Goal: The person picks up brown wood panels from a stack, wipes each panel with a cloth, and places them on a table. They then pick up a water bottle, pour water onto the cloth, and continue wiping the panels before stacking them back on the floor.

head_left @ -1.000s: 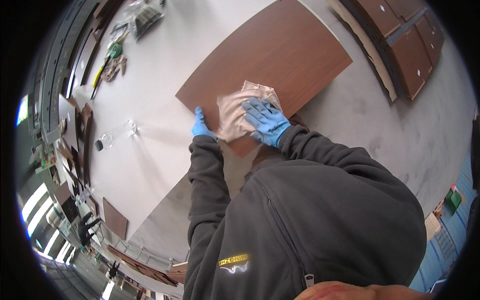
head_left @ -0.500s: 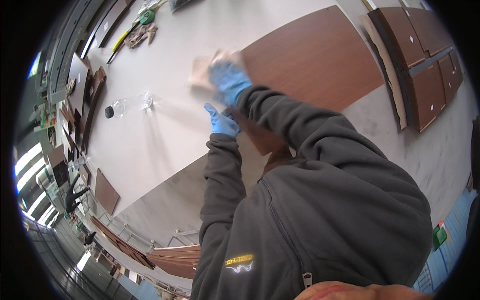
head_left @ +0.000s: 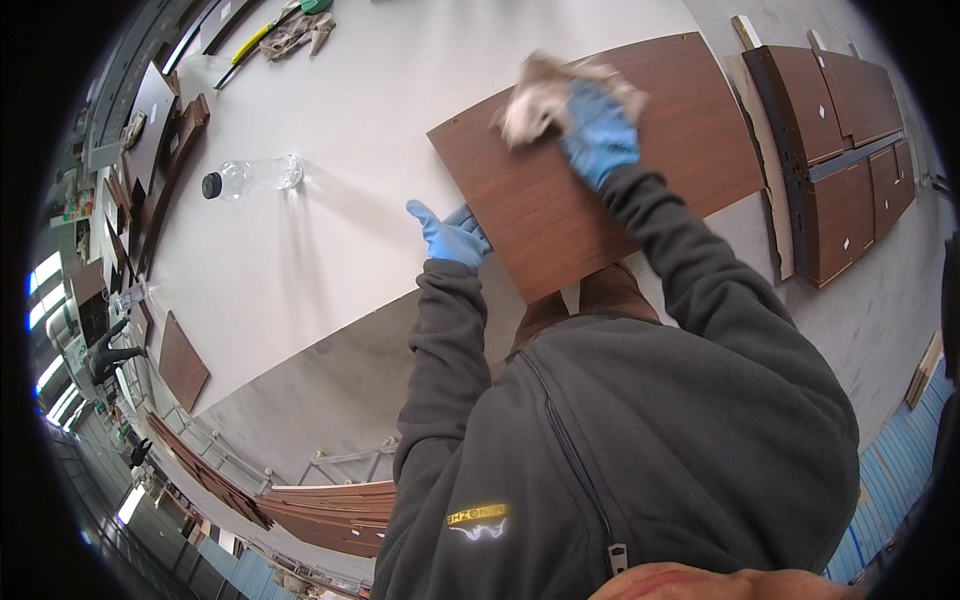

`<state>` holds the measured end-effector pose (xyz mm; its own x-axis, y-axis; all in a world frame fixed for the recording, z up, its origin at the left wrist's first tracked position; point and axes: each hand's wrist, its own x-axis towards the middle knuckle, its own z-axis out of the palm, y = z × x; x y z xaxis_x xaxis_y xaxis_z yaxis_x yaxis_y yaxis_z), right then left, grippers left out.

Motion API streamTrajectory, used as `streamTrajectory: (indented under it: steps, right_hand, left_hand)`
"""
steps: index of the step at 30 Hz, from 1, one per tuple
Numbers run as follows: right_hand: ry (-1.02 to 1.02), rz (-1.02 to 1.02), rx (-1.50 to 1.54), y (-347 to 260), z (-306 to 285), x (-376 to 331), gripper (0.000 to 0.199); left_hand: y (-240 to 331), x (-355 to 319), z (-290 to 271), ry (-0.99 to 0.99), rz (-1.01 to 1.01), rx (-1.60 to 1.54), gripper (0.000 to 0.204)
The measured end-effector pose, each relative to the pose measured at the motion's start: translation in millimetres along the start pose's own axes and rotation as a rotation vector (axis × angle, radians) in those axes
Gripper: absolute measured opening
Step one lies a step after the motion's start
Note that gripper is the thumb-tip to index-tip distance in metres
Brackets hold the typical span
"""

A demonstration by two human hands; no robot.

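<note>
A reddish-brown wooden panel point(head_left: 560, 230) lies in front of me at the table's near edge. My right hand point(head_left: 600, 135), in a blue glove, presses a crumpled beige cloth point(head_left: 540, 105) onto the panel's upper part. Part of the cloth is blurred, and the fingertips are buried in it. At the panel's left edge is my left hand point(head_left: 452, 236), also blue-gloved. Its thumb sticks out away from the board, while its fingers reach to the edge and partly pass out of sight there.
A clear bottle with a black cap point(head_left: 250, 178) lies left on the pale table point(head_left: 360, 130). Brown panels point(head_left: 860, 190) stand stacked at right. Another cloth point(head_left: 298, 36) and a yellow-handled tool point(head_left: 250, 43) are at far left. More boards point(head_left: 330, 510) sit low at left.
My right hand and the cloth have swept right, from beyond the panel's left edge onto its face. My left hand has stayed near that edge, with its thumb still out.
</note>
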<state>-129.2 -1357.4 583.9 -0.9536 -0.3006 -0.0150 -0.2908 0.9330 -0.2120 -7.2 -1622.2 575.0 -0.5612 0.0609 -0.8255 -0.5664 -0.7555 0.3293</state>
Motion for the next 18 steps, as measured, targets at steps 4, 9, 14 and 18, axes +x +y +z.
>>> streamTrajectory:
  steps: [4,9,14,18]
  right_hand:
    - [0.080,0.212,-0.126,-19,6,38,0.074]
    - [0.327,-0.537,0.419,-118,33,-79,0.062]
    - [-0.053,-0.731,0.423,-38,31,-180,0.061]
    - [0.028,-0.631,0.238,30,5,-191,0.074]
  left_hand:
    - [-4,11,-10,0.021,0.019,0.043,0.147]
    - [0,32,-30,-0.358,-0.072,-0.166,0.144]
    - [7,20,-17,0.024,-0.080,-0.080,0.129]
    - [2,23,1,0.050,0.008,0.206,0.076]
